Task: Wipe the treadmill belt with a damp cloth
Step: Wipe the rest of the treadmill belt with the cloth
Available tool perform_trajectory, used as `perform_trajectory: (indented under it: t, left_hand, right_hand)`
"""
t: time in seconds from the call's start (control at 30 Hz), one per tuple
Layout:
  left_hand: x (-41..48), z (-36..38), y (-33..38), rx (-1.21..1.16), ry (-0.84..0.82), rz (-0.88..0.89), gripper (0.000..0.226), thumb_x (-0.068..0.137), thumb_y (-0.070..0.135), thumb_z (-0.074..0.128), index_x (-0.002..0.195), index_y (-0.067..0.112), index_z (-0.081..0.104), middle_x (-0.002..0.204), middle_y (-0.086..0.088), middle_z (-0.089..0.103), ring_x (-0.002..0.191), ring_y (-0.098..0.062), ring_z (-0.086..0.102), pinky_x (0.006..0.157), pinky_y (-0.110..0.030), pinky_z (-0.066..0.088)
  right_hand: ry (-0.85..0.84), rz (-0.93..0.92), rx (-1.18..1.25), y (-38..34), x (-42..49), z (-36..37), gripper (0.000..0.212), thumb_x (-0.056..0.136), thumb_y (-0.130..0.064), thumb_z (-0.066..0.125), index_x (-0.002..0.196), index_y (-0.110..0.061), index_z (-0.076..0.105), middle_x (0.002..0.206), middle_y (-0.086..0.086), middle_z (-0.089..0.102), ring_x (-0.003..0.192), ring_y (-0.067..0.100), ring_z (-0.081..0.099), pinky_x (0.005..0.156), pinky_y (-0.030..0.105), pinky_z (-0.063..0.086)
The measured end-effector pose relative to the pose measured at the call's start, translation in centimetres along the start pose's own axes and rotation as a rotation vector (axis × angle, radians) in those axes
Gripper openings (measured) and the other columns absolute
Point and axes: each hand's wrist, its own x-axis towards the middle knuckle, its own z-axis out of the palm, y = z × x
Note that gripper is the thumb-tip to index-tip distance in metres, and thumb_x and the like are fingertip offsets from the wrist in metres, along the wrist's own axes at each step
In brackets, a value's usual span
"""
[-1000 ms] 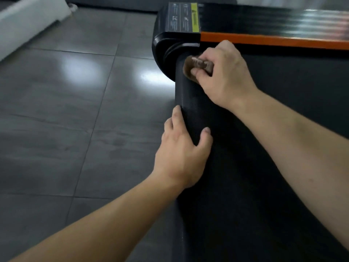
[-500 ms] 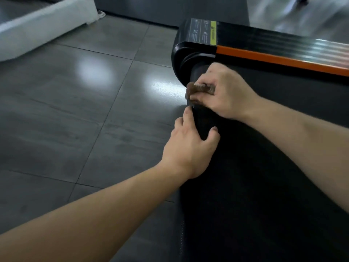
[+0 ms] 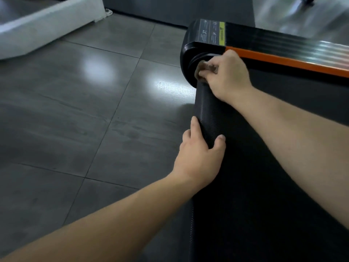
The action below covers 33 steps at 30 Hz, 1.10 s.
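The black treadmill belt fills the right half of the view and curves down over its end roller on the left. My right hand holds a small brown cloth bunched in its fingers and presses it on the belt's rounded end, right beside the black corner cap. My left hand grips the belt's rounded edge lower down, thumb on top of the belt and fingers wrapped over the side. Most of the cloth is hidden inside my right hand.
The treadmill's side rail has an orange stripe and a glossy black top with a warning label. Grey floor tiles lie to the left. A white block rests on the floor at the far left.
My right hand slid the cloth along the belt's end towards my left hand, then back up beside the corner cap. My left hand kept its grip on the belt edge.
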Motion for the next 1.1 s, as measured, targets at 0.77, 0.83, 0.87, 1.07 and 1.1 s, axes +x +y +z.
perform_trajectory:
  t: [0.77,0.83,0.87,1.07,1.1]
  left_hand:
    - [-3.0,1.0,-1.5,0.101,0.074,0.053,0.080,0.097,0.056,0.047,0.161,0.035,0.003,0.161,0.007,0.027,0.142,-0.014,0.037,0.102,-0.023,0.028]
    - [-2.9,1.0,-1.6,0.094,0.081,0.052,0.081,0.097,0.057,0.046,0.162,0.035,0.003,0.161,0.007,0.027,0.141,-0.013,0.037,0.101,-0.024,0.028]
    - [-2.9,1.0,-1.7,0.094,0.081,0.051,0.081,0.097,0.057,0.046,0.162,0.035,0.004,0.161,0.007,0.027,0.141,-0.013,0.038,0.101,-0.024,0.029]
    - [-2.9,1.0,-1.7,0.095,0.086,0.047,0.080,0.097,0.056,0.048,0.162,0.034,0.007,0.159,0.002,0.032,0.139,-0.016,0.041,0.100,-0.026,0.031]
    - [-2.9,1.0,-1.6,0.094,0.089,0.049,0.080,0.097,0.056,0.048,0.162,0.034,0.007,0.160,0.002,0.031,0.139,-0.017,0.041,0.100,-0.026,0.031]
  right_hand:
    - [-0.066,-0.109,0.178,2.8,-6.6,-2.0,0.023,0.085,-0.041,0.074,0.092,-0.019,0.074,0.093,0.005,0.055,0.080,0.014,0.051,0.073,0.028,0.041]
    - [-0.092,-0.109,0.148,4.3,-6.1,-3.3,0.024,0.085,-0.042,0.073,0.090,-0.019,0.073,0.089,0.005,0.055,0.079,0.017,0.053,0.070,0.029,0.040]
    - [-0.015,0.010,0.116,5.5,-4.9,-3.5,0.026,0.086,-0.045,0.071,0.090,-0.020,0.072,0.090,0.004,0.056,0.082,0.019,0.055,0.070,0.028,0.039]
    - [-0.004,0.063,0.154,2.8,-8.2,-2.2,0.025,0.085,-0.045,0.073,0.094,-0.021,0.072,0.093,0.002,0.050,0.076,0.014,0.051,0.069,0.023,0.038]
    - [-0.066,-0.002,0.166,3.2,-9.0,-3.0,0.023,0.084,-0.044,0.075,0.091,-0.022,0.071,0.089,0.001,0.050,0.071,0.010,0.049,0.066,0.020,0.037]
